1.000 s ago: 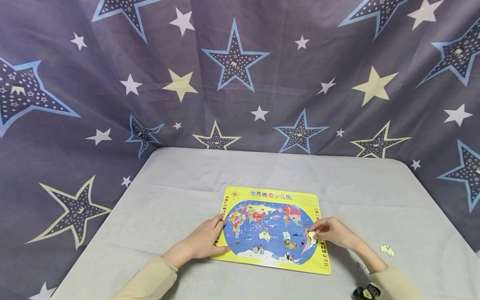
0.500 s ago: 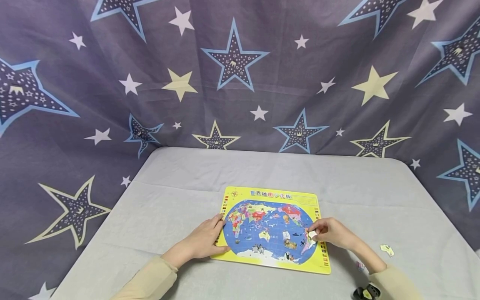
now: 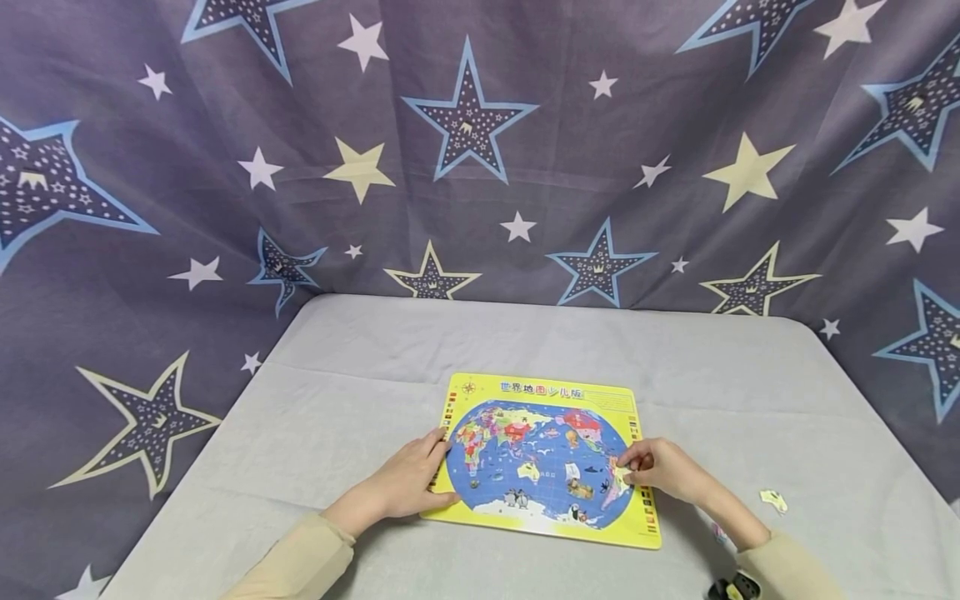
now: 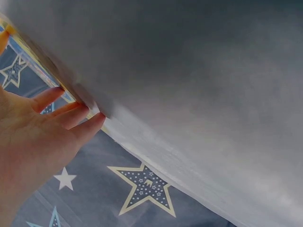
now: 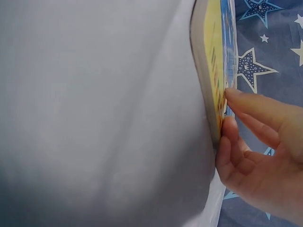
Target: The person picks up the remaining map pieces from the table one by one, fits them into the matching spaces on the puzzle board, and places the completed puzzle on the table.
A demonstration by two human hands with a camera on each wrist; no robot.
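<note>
A world-map puzzle board [image 3: 636, 529] with a yellow border lies flat on the grey-covered table. My left hand [image 3: 411, 477] rests at its left edge, fingers extended along the side and thumb near the lower corner. In the left wrist view the fingertips [image 4: 97, 118] touch the board's edge. At the right side of the map, the thumb and index finger of my right hand [image 3: 666, 471] pinch a pale yellow-green puzzle piece [image 3: 621, 473], low over the South America area. The right wrist view shows my right hand [image 5: 265, 142] at the flag-lined border; the fingers mostly hide the piece.
Right of the board lies a loose pale-green puzzle piece [image 3: 773, 501]. A small pink-and-purple piece [image 3: 718, 533] is close to the right forearm. A black object [image 3: 733, 587] sits by the right sleeve at the bottom edge. A star-patterned curtain [image 3: 480, 217] hangs behind the table.
The puzzle piece under my right fingers has turned and now looks flatter against the map; its pale side showed half a second ago. My right hand shifted slightly; the left stayed put.
</note>
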